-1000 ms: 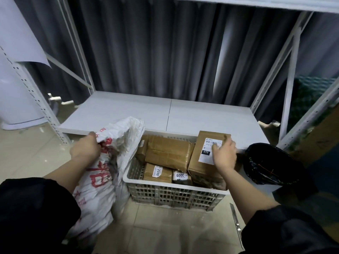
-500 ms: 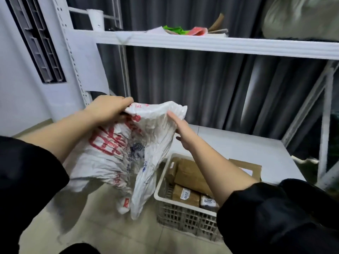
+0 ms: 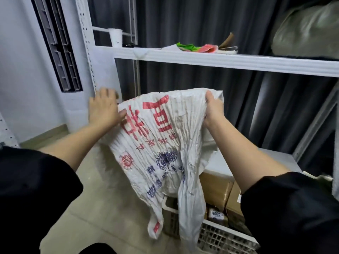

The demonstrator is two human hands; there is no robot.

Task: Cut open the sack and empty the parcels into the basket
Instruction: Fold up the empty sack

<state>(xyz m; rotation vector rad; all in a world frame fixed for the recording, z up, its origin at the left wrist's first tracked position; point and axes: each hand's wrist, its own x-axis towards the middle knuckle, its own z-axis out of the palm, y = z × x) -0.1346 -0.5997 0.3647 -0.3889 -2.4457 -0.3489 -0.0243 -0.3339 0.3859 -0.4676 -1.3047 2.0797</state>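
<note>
The white woven sack [image 3: 161, 143], printed in red and blue, hangs limp and spread out between my hands above the basket's left end. My right hand [image 3: 212, 110] grips its upper right corner. My left hand [image 3: 104, 109] is at the upper left corner, thumb pinching the sack's edge and fingers stretched upward. Below, the white lattice basket [image 3: 222, 237] stands on the floor, partly hidden by the sack and my right sleeve. Brown taped parcels [image 3: 216, 187] lie in it, one with a label reading 3009 [image 3: 216, 214].
A white metal rack stands ahead: an upper shelf [image 3: 220, 61] carries a paper cup [image 3: 115, 37], coloured papers [image 3: 198, 47] and a wrapped bundle [image 3: 308, 30]. Its low shelf board [image 3: 275, 158] lies behind the basket. A dark curtain hangs behind, and a wall vent [image 3: 56, 43] is at left.
My right hand left the box in the basket and took the sack's other corner. Both hands lifted the sack and pulled it out flat. My view rose from the basket to the shelves.
</note>
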